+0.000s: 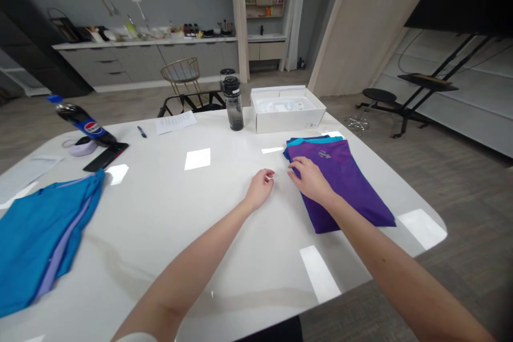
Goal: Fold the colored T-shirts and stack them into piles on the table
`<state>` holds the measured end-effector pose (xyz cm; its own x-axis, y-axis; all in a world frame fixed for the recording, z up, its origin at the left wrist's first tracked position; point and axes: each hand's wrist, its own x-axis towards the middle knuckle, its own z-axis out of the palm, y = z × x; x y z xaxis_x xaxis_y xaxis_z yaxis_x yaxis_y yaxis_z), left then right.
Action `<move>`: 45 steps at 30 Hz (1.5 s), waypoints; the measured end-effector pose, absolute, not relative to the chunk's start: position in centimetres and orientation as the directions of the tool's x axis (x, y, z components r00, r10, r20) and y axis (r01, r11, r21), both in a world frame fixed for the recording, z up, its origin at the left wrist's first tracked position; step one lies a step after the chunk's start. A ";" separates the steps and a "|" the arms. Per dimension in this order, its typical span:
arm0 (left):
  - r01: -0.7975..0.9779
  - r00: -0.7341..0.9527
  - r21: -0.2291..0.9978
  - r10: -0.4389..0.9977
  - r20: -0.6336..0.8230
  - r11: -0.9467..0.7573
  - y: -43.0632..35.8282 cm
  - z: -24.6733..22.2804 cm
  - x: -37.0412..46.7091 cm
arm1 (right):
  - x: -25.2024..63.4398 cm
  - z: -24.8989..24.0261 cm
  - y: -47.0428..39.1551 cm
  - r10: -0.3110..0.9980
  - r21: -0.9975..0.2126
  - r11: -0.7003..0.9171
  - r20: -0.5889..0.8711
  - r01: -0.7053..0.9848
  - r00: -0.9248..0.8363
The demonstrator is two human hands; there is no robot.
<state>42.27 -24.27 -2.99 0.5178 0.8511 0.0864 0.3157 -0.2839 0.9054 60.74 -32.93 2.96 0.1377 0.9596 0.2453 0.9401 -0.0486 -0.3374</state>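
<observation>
- Well to the left of the left hand (259, 188), the folded blue garments (40, 230) run out of sight, so I can't make out their full shape.
- Under the right hand (310, 177) and its forearm, part of the folded purple garment (344, 187) is hidden; just beyond that hand, turquoise cloth (294, 142) peeks from beneath it.
- Beyond both hands, the contents of the white box (286, 124) are hard to make out.
- The left hand is empty, its fingers loosely curled; I can't tell whether it touches the counter (160, 214).
- The right hand is part-way open, fingers bent and thumb apart, over the purple garment's near-left edge; I can't tell how firmly it touches, if at all.
- The purple garment spreads mostly rightward from the right hand and back toward the person, its pale print (325, 155) just right of the fingers.
</observation>
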 end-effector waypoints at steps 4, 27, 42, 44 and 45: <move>0.339 0.426 0.885 0.891 0.158 -0.320 -24.8 -2.8 34.3 | 54.0 1.5 -31.6 0.990 -0.520 0.081 0.142 0.851 -0.008; 0.921 -0.374 0.202 0.899 0.227 0.333 -15.4 -0.2 -16.1 | 14.2 -1.8 -18.8 0.908 -0.503 0.399 0.100 0.766 -0.407; 0.841 -0.402 0.522 0.814 0.420 0.146 -17.7 2.3 -16.5 | 13.8 -1.5 -22.1 0.861 -0.615 0.484 0.206 0.623 -0.465; 0.818 -0.405 0.569 0.784 0.470 0.082 -18.6 4.0 -14.5 | 14.8 -1.4 -22.3 0.868 -0.636 0.473 0.221 0.610 -0.444; 0.809 -0.394 0.587 0.777 0.491 0.039 -19.0 5.0 -13.2 | 15.4 -1.3 -22.4 0.873 -0.645 0.467 0.229 0.605 -0.430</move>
